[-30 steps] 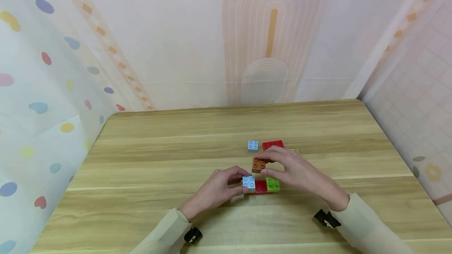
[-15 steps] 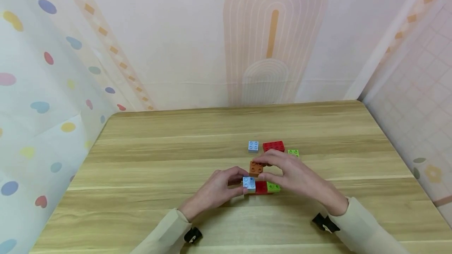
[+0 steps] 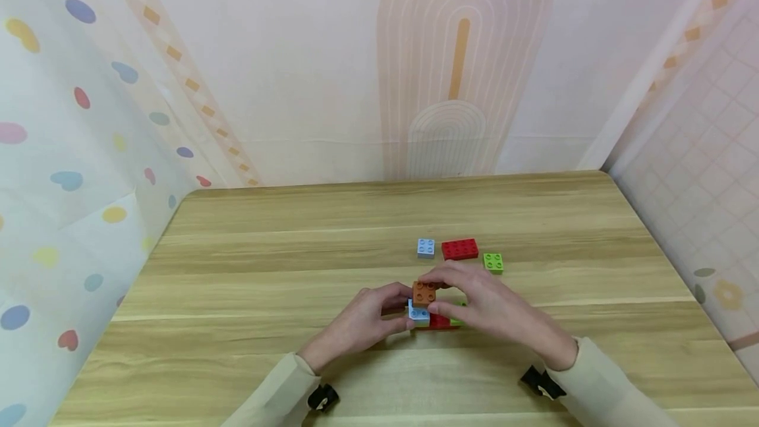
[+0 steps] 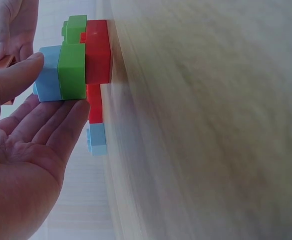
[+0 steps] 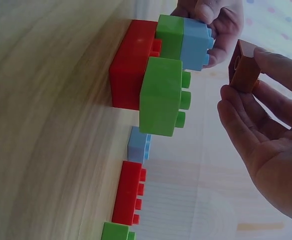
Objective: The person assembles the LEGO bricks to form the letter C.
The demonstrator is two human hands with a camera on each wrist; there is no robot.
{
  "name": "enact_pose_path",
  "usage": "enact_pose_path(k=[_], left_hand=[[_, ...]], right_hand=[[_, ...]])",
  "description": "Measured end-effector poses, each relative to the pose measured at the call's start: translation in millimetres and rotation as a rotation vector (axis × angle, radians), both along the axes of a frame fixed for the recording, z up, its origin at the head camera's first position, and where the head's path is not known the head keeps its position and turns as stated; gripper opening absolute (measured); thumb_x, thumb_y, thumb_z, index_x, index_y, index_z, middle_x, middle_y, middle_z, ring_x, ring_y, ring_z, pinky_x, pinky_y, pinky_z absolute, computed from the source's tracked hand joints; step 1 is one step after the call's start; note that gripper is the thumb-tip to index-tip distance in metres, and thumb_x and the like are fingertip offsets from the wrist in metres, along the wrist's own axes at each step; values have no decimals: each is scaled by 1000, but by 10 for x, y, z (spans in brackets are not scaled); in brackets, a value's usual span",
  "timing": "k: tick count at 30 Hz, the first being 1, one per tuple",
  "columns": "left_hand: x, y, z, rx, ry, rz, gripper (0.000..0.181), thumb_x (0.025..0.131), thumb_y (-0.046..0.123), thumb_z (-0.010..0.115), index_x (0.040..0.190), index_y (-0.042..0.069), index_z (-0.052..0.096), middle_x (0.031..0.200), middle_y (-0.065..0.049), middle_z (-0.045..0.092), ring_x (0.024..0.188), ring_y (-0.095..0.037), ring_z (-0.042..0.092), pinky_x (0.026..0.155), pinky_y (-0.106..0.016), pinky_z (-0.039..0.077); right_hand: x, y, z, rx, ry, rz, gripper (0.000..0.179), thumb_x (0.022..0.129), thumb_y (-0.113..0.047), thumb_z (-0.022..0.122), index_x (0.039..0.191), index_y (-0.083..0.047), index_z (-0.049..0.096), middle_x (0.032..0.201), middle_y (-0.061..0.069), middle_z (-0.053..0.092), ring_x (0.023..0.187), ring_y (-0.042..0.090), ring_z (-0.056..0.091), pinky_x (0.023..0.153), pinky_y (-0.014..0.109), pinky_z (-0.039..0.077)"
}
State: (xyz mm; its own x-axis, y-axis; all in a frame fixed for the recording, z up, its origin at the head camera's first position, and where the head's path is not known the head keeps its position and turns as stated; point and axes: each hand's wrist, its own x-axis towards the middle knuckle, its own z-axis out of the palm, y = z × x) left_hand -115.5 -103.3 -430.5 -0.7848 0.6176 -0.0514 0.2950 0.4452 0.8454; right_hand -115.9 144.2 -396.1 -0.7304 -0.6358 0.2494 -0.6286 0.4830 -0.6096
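In the head view my left hand (image 3: 360, 323) holds the left end of a small brick build. Its thumb and fingers pinch a light blue brick (image 4: 50, 75), stacked on a green brick (image 4: 72, 72) at one end of a red base brick (image 5: 127, 70). A second green brick (image 5: 160, 95) sits on the base's other end, with red studs between. My right hand (image 3: 495, 305) pinches an orange-brown brick (image 3: 423, 293) between thumb and fingers. That brick is just above the light blue one; the right wrist view shows a gap between them.
Behind the hands on the wooden table (image 3: 267, 256) lie a loose light blue brick (image 3: 425, 248), a red brick (image 3: 460, 249) and a green brick (image 3: 493, 263). A patterned cloth (image 3: 296, 84) hangs along the table's back and sides.
My right hand has moved left and toward me, bringing the orange-brown brick over the light blue one. The left hand stays nearly still. The loose green brick now shows fully.
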Motion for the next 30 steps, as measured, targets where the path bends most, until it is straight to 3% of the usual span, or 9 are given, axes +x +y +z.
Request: enact_pose_path(k=[11, 20, 30], left_hand=[[-3, -9, -10, 36, -31, -9, 38, 91, 12, 73, 126, 10, 60, 128, -7, 64, 119, -16, 60, 97, -24, 48], [-7, -14, -10, 39, -35, -13, 41, 91, 13, 73, 129, 10, 59, 129, -7, 64, 118, -15, 60, 97, -23, 47], [-5, -9, -20, 32, -35, -3, 41, 92, 14, 72, 130, 11, 58, 126, -7, 66, 116, -13, 61, 97, -24, 48]], right_hand=[[-1, -28, -35, -54, -38, 30, 32, 92, -23, 73, 122, -17, 66, 116, -11, 64, 106, 7, 60, 90, 33, 54], [6, -63, -81, -15, -36, 33, 30, 91, -20, 74, 120, -16, 67, 114, -10, 64, 100, 12, 62, 85, 30, 53], [21, -103, -101, 18, -6, 39, 30, 89, -20, 76, 117, -14, 68, 114, -8, 63, 101, 5, 58, 86, 28, 53]])
